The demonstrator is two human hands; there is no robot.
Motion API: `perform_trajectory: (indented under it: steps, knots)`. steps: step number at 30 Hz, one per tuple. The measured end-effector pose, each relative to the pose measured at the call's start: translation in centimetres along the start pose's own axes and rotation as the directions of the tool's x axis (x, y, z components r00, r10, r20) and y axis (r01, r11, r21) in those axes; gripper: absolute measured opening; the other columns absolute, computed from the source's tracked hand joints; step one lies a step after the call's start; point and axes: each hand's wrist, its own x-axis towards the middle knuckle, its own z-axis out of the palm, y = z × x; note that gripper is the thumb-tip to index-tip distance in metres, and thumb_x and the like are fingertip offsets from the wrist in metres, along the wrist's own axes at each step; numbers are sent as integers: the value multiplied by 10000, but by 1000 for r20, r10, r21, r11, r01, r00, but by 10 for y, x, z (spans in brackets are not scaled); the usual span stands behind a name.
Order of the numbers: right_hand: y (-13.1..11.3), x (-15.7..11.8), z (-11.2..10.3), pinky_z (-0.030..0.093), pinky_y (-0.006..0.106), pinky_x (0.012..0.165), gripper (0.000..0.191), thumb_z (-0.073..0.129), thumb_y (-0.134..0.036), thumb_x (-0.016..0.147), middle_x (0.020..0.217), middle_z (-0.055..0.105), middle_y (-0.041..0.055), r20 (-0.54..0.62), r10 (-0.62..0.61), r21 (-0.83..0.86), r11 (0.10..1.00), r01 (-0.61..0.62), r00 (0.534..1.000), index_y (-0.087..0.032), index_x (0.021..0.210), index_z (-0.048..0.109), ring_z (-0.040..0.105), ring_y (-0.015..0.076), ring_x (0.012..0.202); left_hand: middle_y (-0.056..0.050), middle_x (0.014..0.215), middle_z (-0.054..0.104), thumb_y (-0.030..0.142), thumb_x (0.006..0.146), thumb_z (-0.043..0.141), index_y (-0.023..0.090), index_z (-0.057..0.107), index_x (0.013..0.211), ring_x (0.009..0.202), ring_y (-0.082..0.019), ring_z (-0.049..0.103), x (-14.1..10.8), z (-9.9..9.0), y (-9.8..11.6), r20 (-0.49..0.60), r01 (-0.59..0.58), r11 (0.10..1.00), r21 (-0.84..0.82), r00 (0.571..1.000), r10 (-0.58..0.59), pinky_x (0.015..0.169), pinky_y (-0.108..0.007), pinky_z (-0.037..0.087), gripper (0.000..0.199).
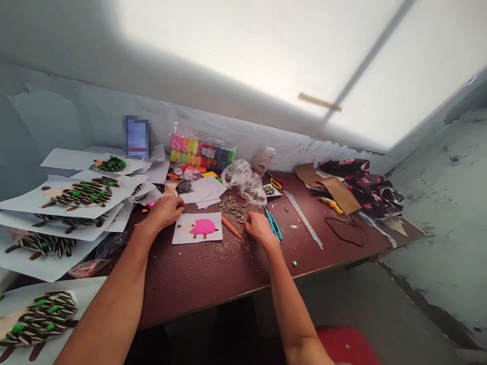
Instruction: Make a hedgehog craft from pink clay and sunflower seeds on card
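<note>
A white card (178,235) with a bright pink hedgehog shape (204,226) on it lies flat on the brown table. My left hand (166,210) rests at the card's upper left corner, back up, fingers loosely bent and holding nothing I can see. To the right of the card, my right hand (260,227) is down at the table with its fingers curled together; whatever is in them is hidden. Between the card and that hand lies an orange pen-like tool (231,227). Sunflower seeds (231,206) are heaped just beyond. A blue utility knife (273,224) lies beside my right hand.
Seed-covered hedgehog pictures (81,195) are stacked at left. Behind are a pack of coloured clay (203,152), a clear plastic bag (243,177), a white bottle (263,161) and scissors (277,182). Glue sticks (304,220) and floral cloth (375,187) lie right, near the table's edge.
</note>
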Motion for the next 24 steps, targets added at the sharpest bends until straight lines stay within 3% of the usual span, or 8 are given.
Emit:
perform_trajectory:
  steps: [4, 12, 15, 20, 24]
  knots:
    - [-12, 21, 3, 437, 333, 983, 386, 360, -185, 1028, 1322, 633, 232, -90, 60, -18, 998, -61, 994, -100, 1250, 664, 596, 293, 1251, -118, 1043, 786, 216, 847, 511, 194, 798, 950, 1025, -297, 698, 0, -1, 0, -3, -6, 1000, -4, 1000, 6, 830, -341, 515, 306]
    - [-14, 47, 7, 438, 461, 1043, 503, 366, -320, 1060, 1354, 571, 360, -102, 187, -30, 981, -190, 977, 43, 1368, 528, 549, 382, 1317, -141, 1077, 776, 220, 866, 509, 182, 802, 980, 1077, -308, 686, 1, -3, 1, 12, -28, 1000, -11, 1000, 28, 876, -356, 513, 316]
    - [-14, 50, 7, 448, 421, 1026, 485, 307, -295, 1073, 1332, 607, 316, -98, 125, -30, 991, -129, 987, -1, 1336, 588, 592, 342, 1267, -134, 1063, 780, 208, 857, 529, 195, 806, 955, 1064, -304, 688, 1, 1, 0, -17, -13, 1000, -25, 1000, 13, 882, -354, 514, 294]
    - [-14, 54, 5, 425, 266, 1028, 435, 372, -130, 1006, 1342, 670, 136, -78, -54, -12, 998, 54, 995, -162, 1327, 663, 610, 216, 1248, -118, 1058, 785, 215, 847, 557, 206, 806, 949, 1056, -295, 688, 2, 4, -1, -35, 9, 999, -34, 999, -10, 888, -345, 516, 269]
    - [-12, 58, 3, 431, 265, 1012, 458, 412, -97, 961, 1328, 674, 144, -86, -85, -16, 996, 84, 993, -151, 1326, 682, 611, 228, 1238, -123, 1043, 785, 194, 846, 534, 200, 807, 932, 1039, -297, 692, 1, 3, 1, -24, 12, 999, -34, 1000, -12, 871, -346, 519, 286]
